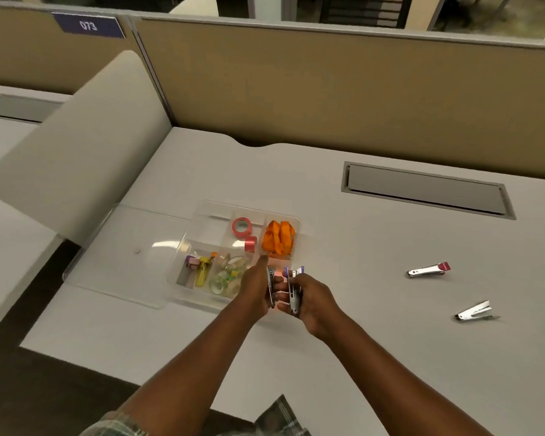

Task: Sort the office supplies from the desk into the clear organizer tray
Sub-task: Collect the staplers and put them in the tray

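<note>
Head view: left hand [255, 292] grips silver stapler [270, 283], right hand [313, 298] purple stapler [294, 292].

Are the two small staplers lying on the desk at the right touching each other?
Apart. The head view shows bare desk between the red-ended stapler and the plain silver stapler.

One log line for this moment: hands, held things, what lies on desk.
left hand: holds stapler | right hand: holds purple stapler | where: over tray, near-right part | on desk: red stapler, silver stapler
</note>
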`<state>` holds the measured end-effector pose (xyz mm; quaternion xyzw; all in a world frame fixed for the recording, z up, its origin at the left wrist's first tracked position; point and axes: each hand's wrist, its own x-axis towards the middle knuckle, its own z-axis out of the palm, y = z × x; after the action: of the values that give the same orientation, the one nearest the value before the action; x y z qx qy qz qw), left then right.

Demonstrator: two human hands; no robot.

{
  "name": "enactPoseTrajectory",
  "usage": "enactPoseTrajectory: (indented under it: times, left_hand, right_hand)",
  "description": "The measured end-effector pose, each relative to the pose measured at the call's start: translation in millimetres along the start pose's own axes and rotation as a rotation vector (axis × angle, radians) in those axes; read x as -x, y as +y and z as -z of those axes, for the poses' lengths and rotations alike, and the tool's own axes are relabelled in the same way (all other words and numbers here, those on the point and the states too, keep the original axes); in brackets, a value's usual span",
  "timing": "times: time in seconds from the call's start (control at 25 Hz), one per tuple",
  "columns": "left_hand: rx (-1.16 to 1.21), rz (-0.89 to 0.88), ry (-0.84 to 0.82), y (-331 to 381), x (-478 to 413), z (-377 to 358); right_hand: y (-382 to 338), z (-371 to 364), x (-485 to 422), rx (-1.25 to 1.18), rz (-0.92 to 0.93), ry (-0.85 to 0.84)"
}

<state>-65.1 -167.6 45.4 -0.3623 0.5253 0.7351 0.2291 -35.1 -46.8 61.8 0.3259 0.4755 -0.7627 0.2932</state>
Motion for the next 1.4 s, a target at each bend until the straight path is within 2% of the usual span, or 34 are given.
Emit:
enactPoseTrajectory:
  times: [0.08,0.32,0.48,0.64,1.08,1.2,1.4]
  left_hand:
    - [0.067,0.013,-0.015,23.9,-2.0,24.1]
    - [-0.013,-0.082,0.079,95.6,-24.4,89.9]
    - [-0.107,-0.134,0.131,139.4,-47.3,105.8]
    - [-0.219,-0.148,0.120,160.9,-71.0,106.8]
    - [-0.261,-0.151,0.078,160.3,-94.3,98.3]
    - [-0.382,-0.226,0.132,156.7,-94.6,91.5]
    - [-0.539,-0.449,0.281,149.9,-79.2,67.3]
  right_hand:
    - [-4.1,-31.1,-8.4,0.021,0.007,0.003]
    - [-20.4,-123.1,-51.1,0.096,0.072,0.043]
    - [-37.3,-173.4,-83.3,0.109,0.088,0.012]
    - [-49.6,-204.5,-112.7,0.184,0.122,0.072]
    - [-56.4,-222.7,-143.2,0.175,0.053,0.055]
    - [-62.3,-212.2,-137.1,0.195,0.051,0.054]
    - [-74.7,-167.4,-114.1,0.206,0.135,-0.026]
